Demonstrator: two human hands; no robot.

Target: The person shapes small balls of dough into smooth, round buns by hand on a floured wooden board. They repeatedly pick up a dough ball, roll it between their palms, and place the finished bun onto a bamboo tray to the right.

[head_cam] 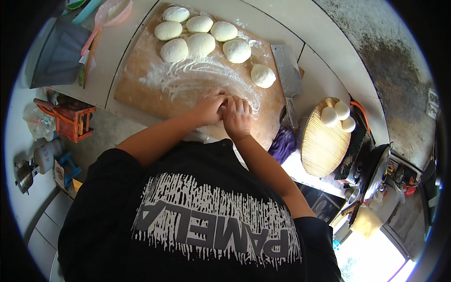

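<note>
My left hand [211, 105] and my right hand [238, 114] meet over the near half of a floured wooden board [137, 83], fingers curled and fingertips close together. Whatever lies between or under them is hidden. Several pale, rounded dough pieces [201, 44] sit in a cluster along the board's far side. One more dough ball [263, 75] lies apart at the right, beyond my right hand. Streaks of white flour [201, 68] cover the board between my hands and the cluster. A broad-bladed cleaver [287, 68] lies along the board's right edge.
Right of the board, a woven oval tray [324, 151] holds three small dough balls [329, 117]. A purple cloth [284, 144] is bunched near my right forearm. Further right stands a wok [375, 172]. At left are a grey bucket [58, 53], a pink ladle [112, 14] and a reddish wooden carrier [75, 121].
</note>
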